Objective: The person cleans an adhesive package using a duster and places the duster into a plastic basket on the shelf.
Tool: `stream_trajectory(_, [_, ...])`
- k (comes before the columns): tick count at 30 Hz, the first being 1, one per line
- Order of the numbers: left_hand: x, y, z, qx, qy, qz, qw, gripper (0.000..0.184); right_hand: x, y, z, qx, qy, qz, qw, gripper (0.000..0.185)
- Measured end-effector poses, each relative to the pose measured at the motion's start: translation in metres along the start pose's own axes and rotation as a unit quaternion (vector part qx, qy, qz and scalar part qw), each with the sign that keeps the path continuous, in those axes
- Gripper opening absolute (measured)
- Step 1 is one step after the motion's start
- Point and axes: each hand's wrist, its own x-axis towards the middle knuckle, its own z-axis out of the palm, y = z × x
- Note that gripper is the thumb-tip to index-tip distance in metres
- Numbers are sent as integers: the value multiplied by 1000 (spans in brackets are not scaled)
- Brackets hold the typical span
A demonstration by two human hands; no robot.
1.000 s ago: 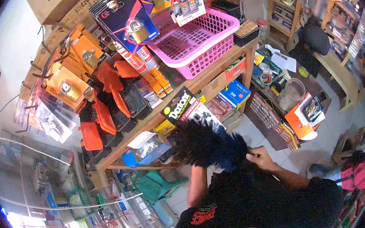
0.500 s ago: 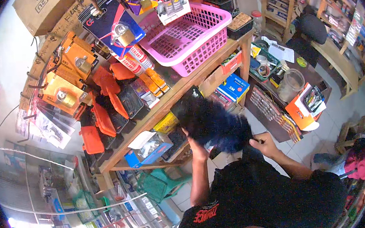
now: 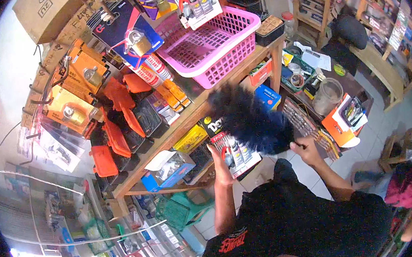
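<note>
My left hand point(image 3: 222, 169) is closed on the left edge of a black and red epoxy adhesive card point(image 3: 238, 157), held upright over the floor in front of the wooden shelf. A dark fluffy duster point(image 3: 252, 116) covers the card's upper right part. My right hand point(image 3: 307, 151) is closed at the duster's lower right end; its handle is hidden. Beyond the card, a blue box point(image 3: 170, 169) and a yellow box point(image 3: 189, 139) sit on the lower shelf.
On the wooden shelf point(image 3: 196, 104) stand a pink basket point(image 3: 213, 53) and orange-lidded bins point(image 3: 114, 132). Padlock packs point(image 3: 135, 41) hang above. A low table with a clear tub point(image 3: 328, 95) is at right. A person in red point(image 3: 406, 186) is at lower right.
The duster has moved right and no longer covers most of the adhesive card, whose front now shows. My right hand has shifted slightly right and up. The view has moved slightly.
</note>
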Motion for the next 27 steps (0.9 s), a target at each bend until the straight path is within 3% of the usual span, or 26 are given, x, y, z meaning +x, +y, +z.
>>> stream_trajectory(3, [-9, 10, 10, 73, 54, -19, 996, 73, 6, 0, -1, -13, -9, -27, 1000, 41])
stream_trajectory(6, [-22, 24, 17, 103, 52, -153, 981, 78, 17, 7, -7, -34, -29, -39, 998, 41])
stream_trajectory(7, [-14, 11, -4, 103, 1, -167, 981, 78, 20, 7, -8, -31, -29, -40, 998, 41])
stream_trajectory(10, [-1, -71, -69, 303, 130, 33, 943, 76, 32, -15, -10, -24, -56, -70, 996, 42])
stream_trajectory(12, [-1, -61, -62, 251, 151, 35, 956, 75, 41, -19, -12, -31, -64, -110, 991, 42])
stream_trajectory(13, [-1, -45, -66, 131, 130, -31, 982, 73, 43, -14, -12, -44, -52, -102, 992, 40])
stream_trajectory(15, [-4, -3, -33, -103, 33, -135, 985, 71, 44, -1, -14, -71, -29, -86, 993, 36])
stream_trajectory(16, [-14, 14, -11, -116, -6, -116, 986, 68, 41, -4, -14, -77, -54, -86, 992, 35])
stream_trajectory(18, [-20, -11, -36, 126, 129, -64, 982, 63, 34, -12, -12, -90, -107, -90, 986, 34])
stream_trajectory(19, [-17, -24, -56, 119, 49, -64, 990, 58, 33, -13, -9, -84, -95, -95, 987, 34])
stream_trajectory(20, [-20, -21, -51, 234, 59, -43, 970, 58, 33, -13, -6, -78, -83, -101, 988, 35])
stream_trajectory(22, [-18, -15, -35, 31, 51, -102, 993, 61, 33, -11, -3, -58, -26, -79, 995, 36])
stream_trajectory(23, [-9, 7, -11, -289, -202, -176, 919, 66, 32, -8, -2, -44, 16, -49, 998, 38])
stream_trajectory(25, [-7, 12, 0, -327, -183, -146, 915, 80, 29, 11, -8, -34, 45, 21, 998, 43])
stream_trajectory(27, [-3, 3, -12, -213, -136, -115, 961, 90, 21, 7, -12, 13, 51, 50, 997, 45])
